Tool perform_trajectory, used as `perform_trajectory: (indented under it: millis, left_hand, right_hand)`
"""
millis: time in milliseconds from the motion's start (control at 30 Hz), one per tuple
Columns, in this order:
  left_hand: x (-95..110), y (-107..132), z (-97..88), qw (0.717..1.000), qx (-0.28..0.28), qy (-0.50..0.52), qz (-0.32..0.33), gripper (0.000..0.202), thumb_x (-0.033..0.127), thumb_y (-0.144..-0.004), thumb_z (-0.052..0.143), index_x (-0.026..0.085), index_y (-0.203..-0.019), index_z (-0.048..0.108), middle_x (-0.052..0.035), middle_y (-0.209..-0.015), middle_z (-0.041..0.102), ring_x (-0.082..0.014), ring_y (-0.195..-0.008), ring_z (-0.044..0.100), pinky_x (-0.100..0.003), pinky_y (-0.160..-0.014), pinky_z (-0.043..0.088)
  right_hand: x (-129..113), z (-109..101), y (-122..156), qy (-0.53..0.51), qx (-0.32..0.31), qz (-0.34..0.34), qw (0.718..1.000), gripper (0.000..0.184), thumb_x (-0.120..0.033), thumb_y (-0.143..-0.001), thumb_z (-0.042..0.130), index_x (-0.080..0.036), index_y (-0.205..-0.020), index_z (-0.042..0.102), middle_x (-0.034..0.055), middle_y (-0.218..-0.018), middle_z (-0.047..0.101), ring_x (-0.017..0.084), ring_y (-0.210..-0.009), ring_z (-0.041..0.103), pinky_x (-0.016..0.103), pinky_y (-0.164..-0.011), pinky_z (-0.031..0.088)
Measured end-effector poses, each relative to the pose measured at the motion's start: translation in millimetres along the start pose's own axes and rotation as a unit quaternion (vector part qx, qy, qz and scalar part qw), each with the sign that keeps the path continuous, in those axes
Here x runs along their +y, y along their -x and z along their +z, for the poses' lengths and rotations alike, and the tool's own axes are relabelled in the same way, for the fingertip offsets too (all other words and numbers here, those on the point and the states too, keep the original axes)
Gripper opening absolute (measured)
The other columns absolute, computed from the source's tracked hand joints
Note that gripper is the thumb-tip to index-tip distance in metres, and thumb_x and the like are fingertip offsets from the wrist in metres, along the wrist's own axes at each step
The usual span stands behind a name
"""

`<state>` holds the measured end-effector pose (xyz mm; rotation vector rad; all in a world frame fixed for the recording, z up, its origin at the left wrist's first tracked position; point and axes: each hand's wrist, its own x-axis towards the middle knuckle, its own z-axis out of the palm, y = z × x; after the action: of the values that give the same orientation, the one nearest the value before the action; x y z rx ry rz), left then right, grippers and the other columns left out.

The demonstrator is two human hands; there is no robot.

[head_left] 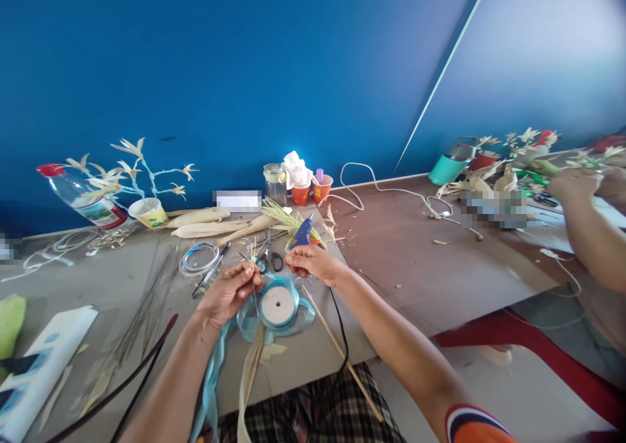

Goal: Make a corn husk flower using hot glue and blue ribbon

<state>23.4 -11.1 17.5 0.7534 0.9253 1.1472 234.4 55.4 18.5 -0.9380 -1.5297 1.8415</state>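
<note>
My left hand [233, 294] is closed in a pinch around a thin wire stem with a tuft of fine pale strands [253, 252] at its top. To its right my right hand [313, 264] is also closed, thumb against fingers; whatever lies between them is too small to make out. Just below and between both hands lies a spool of light blue ribbon [278, 304], with loose loops around it and a long tail hanging over the table edge. Dark-handled scissors [276, 261] lie behind the spool. A blue glue gun [303, 231] rests just beyond my right hand.
Dried corn husks [210, 229], a coil of pale wire [199, 259] and a pen [211, 271] lie to the left. Husk flowers stand in a yellow-and-white cup [148, 213] near a bottle [92, 201]. Red cups [300, 195] line the wall. Another person's hand [576, 185] works at far right.
</note>
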Motion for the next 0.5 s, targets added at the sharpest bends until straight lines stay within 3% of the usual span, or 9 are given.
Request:
perform_trajectory:
  millis: [333,500]
  left_hand:
    - [-5.5,-1.8,0.1,0.994,0.018,-0.101,0.043,0.022,0.034,-0.073,0.068,0.012,-0.076,0.064,-0.0002,-0.059,0.06,-0.0025,-0.04,0.037,-0.016,-0.039,0.026]
    - [-10.8,-0.9,6.0,0.983,0.043,-0.157,0.089,0.024,0.037,-0.074,0.066,0.014,-0.075,0.063,0.0007,-0.059,0.06,-0.0046,-0.042,0.038,-0.019,-0.042,0.027]
  right_hand:
    - [-0.1,22.9,3.3,0.16,-0.032,-0.017,0.986,0.021,-0.034,-0.078,0.058,-0.016,-0.068,0.058,-0.0026,-0.057,0.053,0.006,-0.046,0.042,0.02,-0.045,0.031]
    - [-0.2,29.3,1.9,0.22,-0.017,-0.068,0.973,0.018,-0.029,-0.081,0.055,-0.014,-0.071,0.06,-0.0026,-0.057,0.054,0.007,-0.05,0.043,0.02,-0.049,0.032]
